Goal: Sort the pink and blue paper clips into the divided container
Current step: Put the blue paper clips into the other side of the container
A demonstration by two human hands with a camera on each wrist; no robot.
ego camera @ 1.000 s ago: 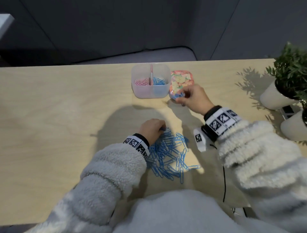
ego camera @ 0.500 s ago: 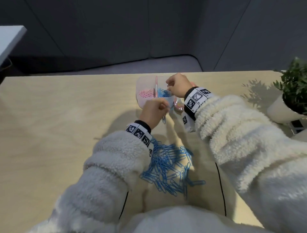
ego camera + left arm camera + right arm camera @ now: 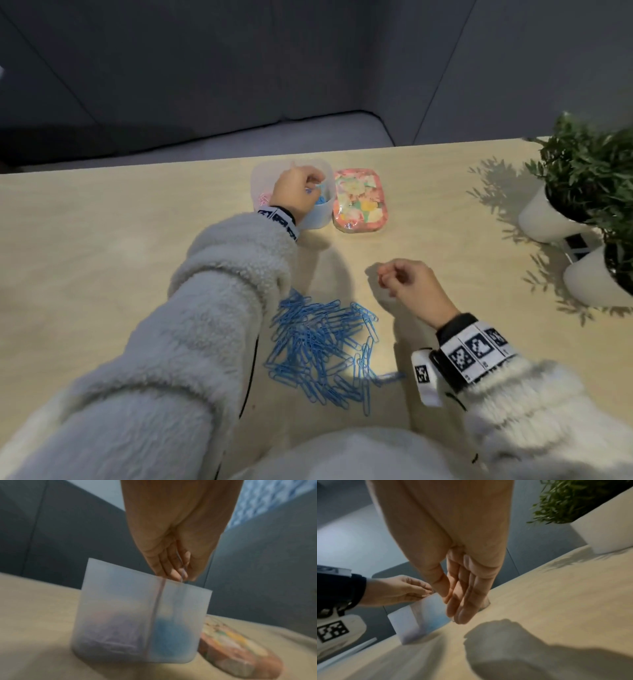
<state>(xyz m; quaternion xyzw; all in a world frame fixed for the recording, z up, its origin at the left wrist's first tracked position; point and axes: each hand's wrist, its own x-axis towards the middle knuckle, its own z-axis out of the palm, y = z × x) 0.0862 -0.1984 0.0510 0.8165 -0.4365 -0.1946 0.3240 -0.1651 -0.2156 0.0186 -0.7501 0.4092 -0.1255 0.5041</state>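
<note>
The left hand (image 3: 297, 192) has moved from the blue paper clip pile (image 3: 322, 349) to above the divided container (image 3: 317, 216), pinching blue clips over its blue compartment. The right hand (image 3: 409, 286) has pulled back, loosely curled, empty. One lid (image 3: 361, 200), two potted plants (image 3: 582, 178).
</note>
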